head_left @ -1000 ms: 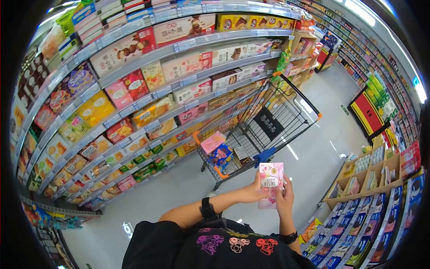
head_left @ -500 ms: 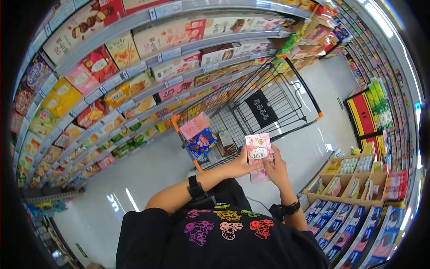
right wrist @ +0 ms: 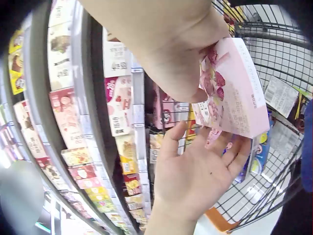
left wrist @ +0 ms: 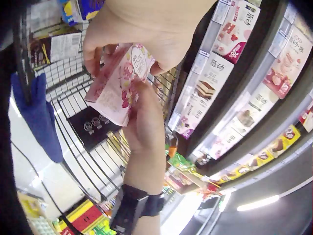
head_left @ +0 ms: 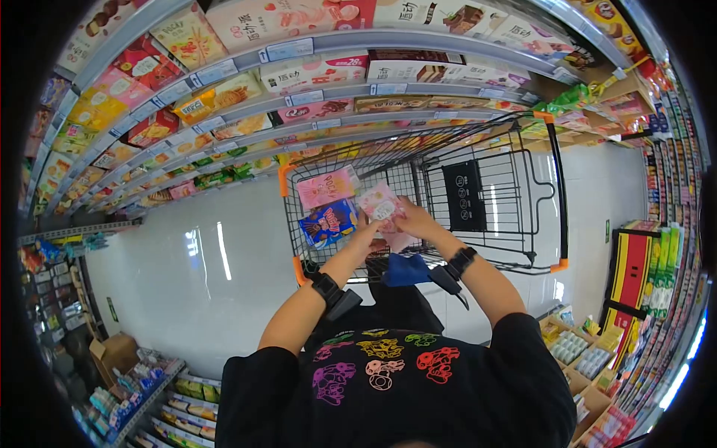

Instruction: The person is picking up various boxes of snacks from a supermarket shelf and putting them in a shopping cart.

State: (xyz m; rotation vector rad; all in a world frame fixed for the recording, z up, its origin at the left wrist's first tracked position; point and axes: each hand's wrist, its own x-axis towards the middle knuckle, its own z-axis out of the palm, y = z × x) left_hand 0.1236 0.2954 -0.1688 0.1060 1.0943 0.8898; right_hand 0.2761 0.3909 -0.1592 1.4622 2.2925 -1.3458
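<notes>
A pink box (head_left: 382,207) is held by both hands over the shopping cart (head_left: 414,175). At its lower left, the left hand (head_left: 364,237) has its fingers around the edge; in the right wrist view the left hand (right wrist: 195,166) shows its palm, fingertips behind the box's lower edge. From the right side, the right hand (head_left: 418,222) grips the box; in the left wrist view the right hand's (left wrist: 146,117) thumb lies on the box (left wrist: 117,90). A pink Pocky pack (head_left: 327,187) and a blue pack (head_left: 328,222) lie in the cart's left end.
Shelves of boxed snacks (head_left: 321,71) run along the cart's far side. Blue cloth (head_left: 407,270) hangs at the near rim. A black panel (head_left: 464,196) is fixed inside the cart. Display bins (head_left: 579,355) stand at the lower right.
Both hands have moved left and forward with the pink box, from near the cart's front rim to over the basket. The view has turned, bringing the cart closer beneath the hands.
</notes>
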